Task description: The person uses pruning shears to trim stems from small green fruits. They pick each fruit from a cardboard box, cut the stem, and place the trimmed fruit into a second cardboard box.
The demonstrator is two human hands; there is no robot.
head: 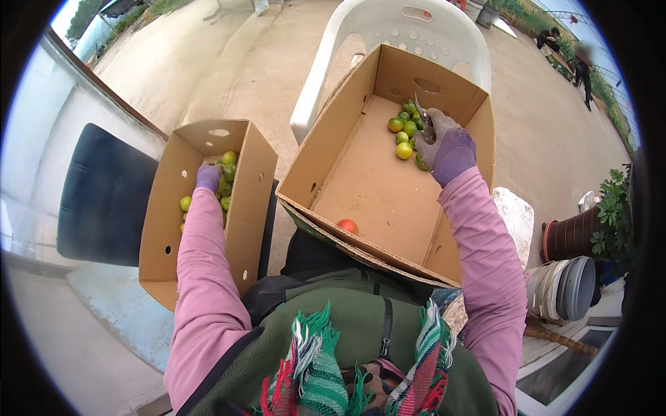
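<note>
My right hand (pixel 446 145), in a purple and grey work glove, grips small metal pruning shears (pixel 426 124) inside a large cardboard box (pixel 347 128). Beside and partly under it lies a cluster of green and yellowish tomatoes (pixel 404 151). One red tomato (pixel 347 226) rests at the near end of that box. To the left, my left hand (pixel 208 177), gloved in purple, reaches into a narrower cardboard box (pixel 253 203). It is among green tomatoes (pixel 229 157); its fingers are mostly hidden, so I cannot tell whether it holds one.
A white plastic chair (pixel 374 34) stands behind the large box. At the left is a dark padded chair back (pixel 106 195). Buckets (pixel 559 288) and a brown plant pot (pixel 572 234) stand at the right. Two people (pixel 581 73) are far off at the upper right.
</note>
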